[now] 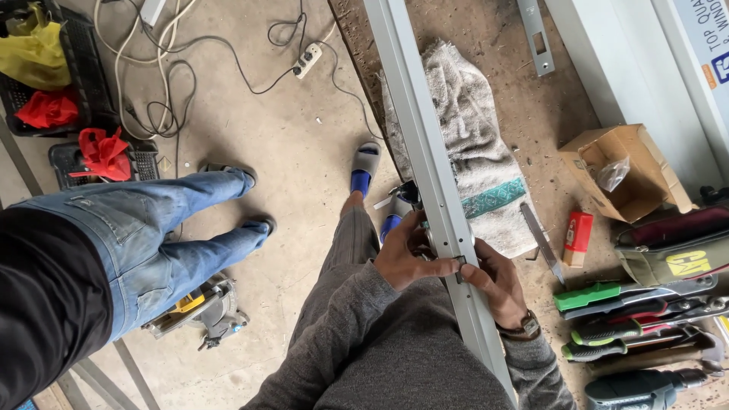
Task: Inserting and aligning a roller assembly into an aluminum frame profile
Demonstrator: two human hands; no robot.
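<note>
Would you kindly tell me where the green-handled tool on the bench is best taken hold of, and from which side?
Take the green-handled tool by its green grip, coming from above at its left end. That end lies free on the workbench, while its metal end runs right among the other hand tools.

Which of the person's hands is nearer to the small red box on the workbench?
Right. The right hand grips the grey metal bar on the side facing the red box; the left hand holds the bar's far side.
</note>
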